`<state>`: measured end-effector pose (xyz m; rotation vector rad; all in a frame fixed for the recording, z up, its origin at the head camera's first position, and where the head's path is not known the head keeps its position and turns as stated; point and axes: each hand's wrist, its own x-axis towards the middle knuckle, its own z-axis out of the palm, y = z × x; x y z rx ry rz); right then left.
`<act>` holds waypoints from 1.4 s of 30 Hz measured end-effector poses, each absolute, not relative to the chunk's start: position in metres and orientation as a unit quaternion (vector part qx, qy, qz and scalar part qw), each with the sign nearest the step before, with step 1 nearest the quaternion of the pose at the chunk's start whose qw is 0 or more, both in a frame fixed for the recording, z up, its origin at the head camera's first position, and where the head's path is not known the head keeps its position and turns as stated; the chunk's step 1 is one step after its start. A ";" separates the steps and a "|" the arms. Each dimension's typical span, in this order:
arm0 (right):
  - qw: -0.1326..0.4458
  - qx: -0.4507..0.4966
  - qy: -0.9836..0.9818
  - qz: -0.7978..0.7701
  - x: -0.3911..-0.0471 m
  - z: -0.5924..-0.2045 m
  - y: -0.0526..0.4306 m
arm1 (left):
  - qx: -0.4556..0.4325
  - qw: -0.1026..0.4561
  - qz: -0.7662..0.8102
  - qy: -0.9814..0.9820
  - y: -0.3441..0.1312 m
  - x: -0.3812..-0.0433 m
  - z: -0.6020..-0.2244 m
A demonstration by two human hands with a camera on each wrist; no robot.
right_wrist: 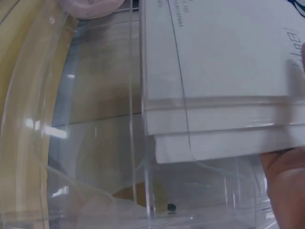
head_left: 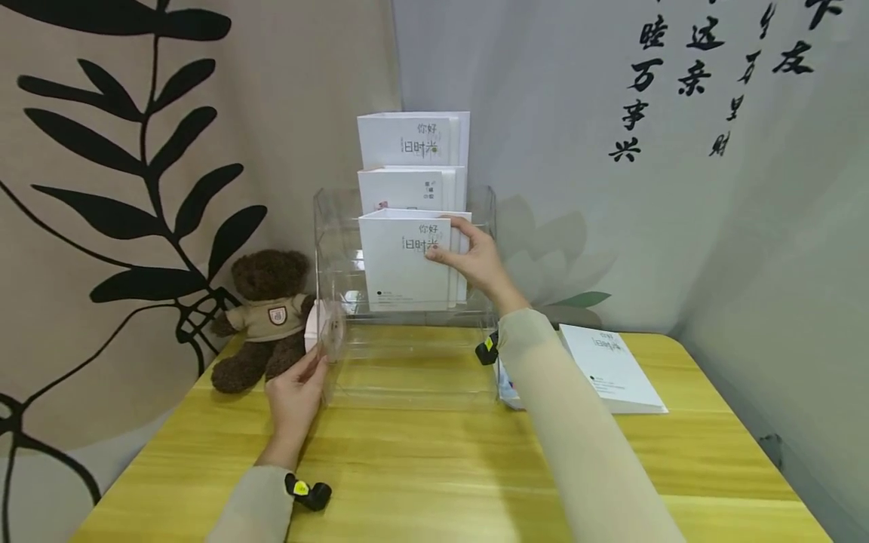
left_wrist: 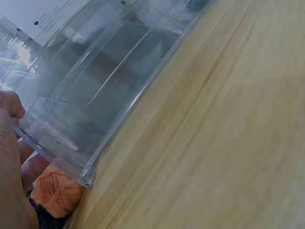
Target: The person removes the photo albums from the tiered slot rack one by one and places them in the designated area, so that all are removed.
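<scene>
A clear plastic tiered rack (head_left: 407, 377) stands on the table, with white booklets printed with Chinese characters upright in it. Its left side edge is pinched by my left hand (head_left: 296, 392), the thumb (left_wrist: 15, 106) on the inner face and fingers behind the panel. My right hand (head_left: 475, 260) grips the right edge of the front white booklet (head_left: 407, 264), thumb across its face and fingers over its top. That booklet sits in a tier below the middle booklet (head_left: 400, 188) and the top booklet (head_left: 400, 141). In the right wrist view its lower edge lies behind clear plastic.
A brown teddy bear (head_left: 268, 317) sits left of the rack. Beside the rack's left side is a pale pink object (head_left: 314, 324), partly hidden. An orange yarn ball (left_wrist: 56, 192) lies by the rack's corner. Another white booklet (head_left: 611, 369) rests on the table (head_left: 421, 467) at right.
</scene>
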<state>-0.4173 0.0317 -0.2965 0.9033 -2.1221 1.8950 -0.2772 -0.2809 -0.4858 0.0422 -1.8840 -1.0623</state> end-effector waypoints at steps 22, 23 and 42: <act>0.377 0.560 -0.607 0.419 -0.378 -0.259 -0.007 | 0.016 0.493 -0.422 -0.761 -0.283 -0.290 -0.469; 0.380 0.554 -0.607 0.425 -0.378 -0.260 -0.005 | 0.013 0.496 -0.419 -0.761 -0.283 -0.291 -0.469; 0.383 0.510 -0.563 0.526 -0.343 -0.290 0.021 | 0.013 0.479 -0.437 -0.761 -0.282 -0.281 -0.485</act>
